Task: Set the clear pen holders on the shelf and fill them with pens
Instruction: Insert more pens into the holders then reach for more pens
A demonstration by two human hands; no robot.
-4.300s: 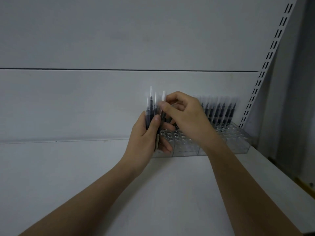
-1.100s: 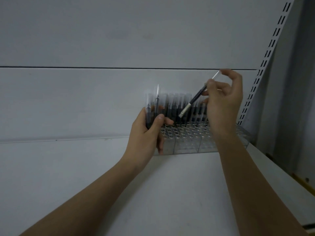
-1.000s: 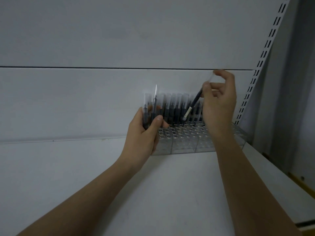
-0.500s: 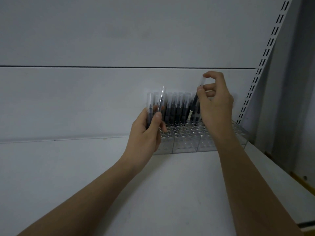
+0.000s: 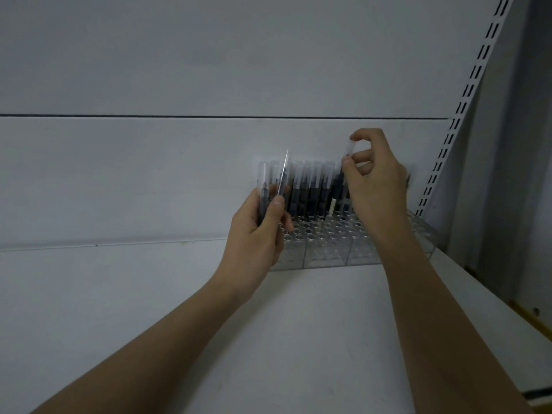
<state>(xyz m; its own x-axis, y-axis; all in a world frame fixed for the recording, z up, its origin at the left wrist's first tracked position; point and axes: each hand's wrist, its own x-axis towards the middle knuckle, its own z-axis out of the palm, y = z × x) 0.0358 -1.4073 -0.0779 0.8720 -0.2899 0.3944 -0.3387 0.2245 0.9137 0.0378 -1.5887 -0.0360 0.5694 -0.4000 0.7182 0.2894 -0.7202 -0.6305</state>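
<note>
Clear pen holders with many round holes stand on the white shelf against the back wall. A row of dark pens with clear caps stands upright in the rear holes. My left hand grips a small bunch of pens just left of the holders. My right hand pinches a single dark pen by its cap end, nearly upright, its pale tip low over the rear holes next to the standing row.
A slotted white shelf upright runs diagonally at the right. A grey wall panel lies beyond it. The shelf's right edge falls away to a yellow-edged surface below.
My right hand has swung its pen from a slant to nearly upright and lowered it toward the rear holes. My left hand stays put with its bunch of pens.
</note>
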